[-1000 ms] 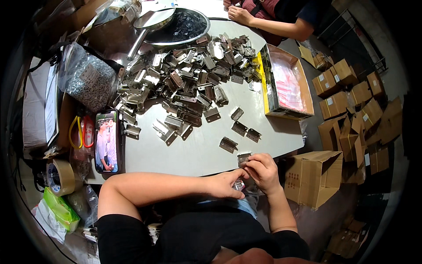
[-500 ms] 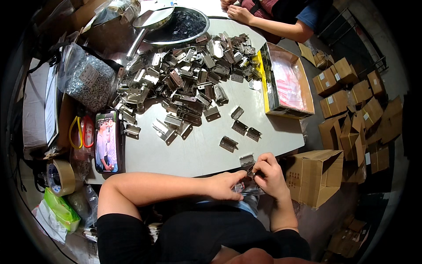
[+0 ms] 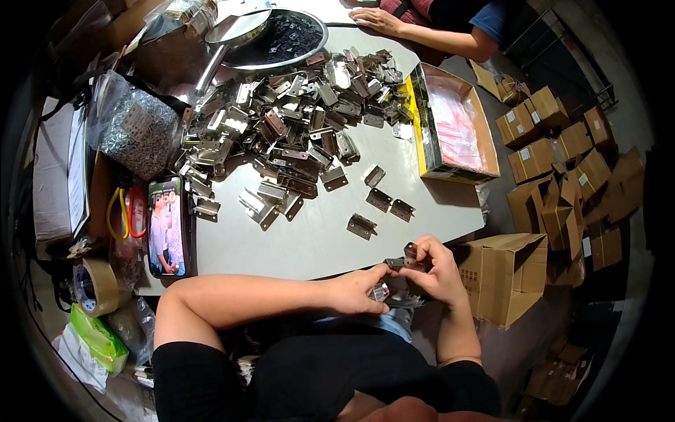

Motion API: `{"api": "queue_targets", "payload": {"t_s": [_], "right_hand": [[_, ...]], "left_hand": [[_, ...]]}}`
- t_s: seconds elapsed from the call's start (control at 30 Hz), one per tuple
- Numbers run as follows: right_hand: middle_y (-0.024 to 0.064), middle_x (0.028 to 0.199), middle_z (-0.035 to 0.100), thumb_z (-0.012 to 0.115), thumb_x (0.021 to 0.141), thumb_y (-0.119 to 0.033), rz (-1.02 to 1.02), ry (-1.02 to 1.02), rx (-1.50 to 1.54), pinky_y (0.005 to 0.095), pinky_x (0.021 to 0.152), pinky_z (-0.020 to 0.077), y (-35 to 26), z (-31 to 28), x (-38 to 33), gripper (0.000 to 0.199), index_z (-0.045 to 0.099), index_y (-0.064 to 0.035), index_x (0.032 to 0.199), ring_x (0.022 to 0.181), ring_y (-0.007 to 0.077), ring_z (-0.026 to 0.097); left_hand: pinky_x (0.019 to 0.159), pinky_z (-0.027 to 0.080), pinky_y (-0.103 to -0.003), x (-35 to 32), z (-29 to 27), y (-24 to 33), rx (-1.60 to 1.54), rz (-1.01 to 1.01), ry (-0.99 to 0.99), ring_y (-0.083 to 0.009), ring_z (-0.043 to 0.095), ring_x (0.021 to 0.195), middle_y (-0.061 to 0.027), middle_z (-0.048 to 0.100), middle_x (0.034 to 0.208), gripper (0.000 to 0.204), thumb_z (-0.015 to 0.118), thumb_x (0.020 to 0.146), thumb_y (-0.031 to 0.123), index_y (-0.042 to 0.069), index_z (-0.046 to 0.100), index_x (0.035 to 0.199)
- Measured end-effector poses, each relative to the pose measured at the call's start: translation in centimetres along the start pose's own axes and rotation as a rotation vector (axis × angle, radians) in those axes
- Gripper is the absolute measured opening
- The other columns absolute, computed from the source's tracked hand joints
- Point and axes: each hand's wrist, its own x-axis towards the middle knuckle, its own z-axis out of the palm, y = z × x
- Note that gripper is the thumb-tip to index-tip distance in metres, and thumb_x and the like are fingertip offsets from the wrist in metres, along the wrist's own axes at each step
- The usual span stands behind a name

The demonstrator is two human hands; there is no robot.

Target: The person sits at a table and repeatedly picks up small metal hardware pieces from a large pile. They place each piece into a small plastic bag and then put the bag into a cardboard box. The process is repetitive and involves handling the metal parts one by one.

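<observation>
Between the thumb and fingers of my right hand (image 3: 439, 273) is a shiny metal bracket (image 3: 411, 252) with holes, held just past the table's near edge. My left hand (image 3: 354, 290) is closed on a small clear plastic bag (image 3: 380, 291), its fingertips close to the bracket; how far the bag is filled is hidden. Beyond my hands, several loose brackets (image 3: 361, 226) lie apart on the white table (image 3: 309, 243). A large heap of similar brackets (image 3: 281, 130) covers the table's middle and far part.
An open yellow-and-black box (image 3: 453, 126) of clear bags stands on the right. At the back, a metal basin (image 3: 295, 42) holds dark parts and a pan. A screw bag (image 3: 144, 130) and phone (image 3: 167, 228) lie left. Cartons (image 3: 499, 274) stand right; a co-worker's hand (image 3: 376, 20) rests opposite.
The bracket at the table's near edge is gone from there, and my right hand now holds one up beside the bag. The co-worker's hand has stretched out flatter.
</observation>
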Motion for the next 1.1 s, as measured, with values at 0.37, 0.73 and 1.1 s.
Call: {"api": "queue_targets", "payload": {"t_s": [0.37, 0.73, 1.1], "right_hand": [[0.0112, 0.084, 0.068, 0.074, 0.075, -0.001, 0.043, 0.114, 0.021, 0.0274, 0.061, 0.0491, 2.6, -0.2, -1.0, 0.015, 0.065, -0.0002, 0.086, 0.068, 0.0189, 0.064], [0.0135, 0.091, 0.069, 0.075, 0.073, -0.001, -0.089, 0.366, -0.081, 0.0311, 0.072, 0.0533, 3.5, 0.9, 1.0, 0.02, 0.067, -0.0001, 0.092, 0.08, 0.0247, 0.068], [0.0152, 0.1, 0.068, 0.077, 0.073, -0.01, -0.336, 0.254, -0.349, 0.0415, 0.083, 0.0502, 4.3, 1.2, 5.4, 0.023, 0.069, -0.0019, 0.093, 0.095, 0.032, 0.063]], "left_hand": [[0.086, 0.049, -0.037, 0.1, 0.2, 0.0, 0.137, -0.071, -0.024, -0.0313, 0.063, 0.097, -0.0202, 0.062, 0.107, 0.085, 0.073, 0.083, 0.025, 0.0, 0.022, 0.146], [0.076, 0.051, -0.038, -0.7, 1.7, -0.4, 0.23, -0.076, -0.231, -0.0311, 0.066, 0.085, -0.016, 0.066, 0.09, 0.05, 0.072, 0.084, 0.024, 0.004, 0.049, 0.124], [0.076, 0.049, -0.035, -0.1, 1.1, -1.0, 0.02, -0.07, -0.11, -0.0239, 0.062, 0.086, -0.0122, 0.063, 0.093, 0.045, 0.076, 0.081, 0.024, 0.005, 0.054, 0.115]]}}
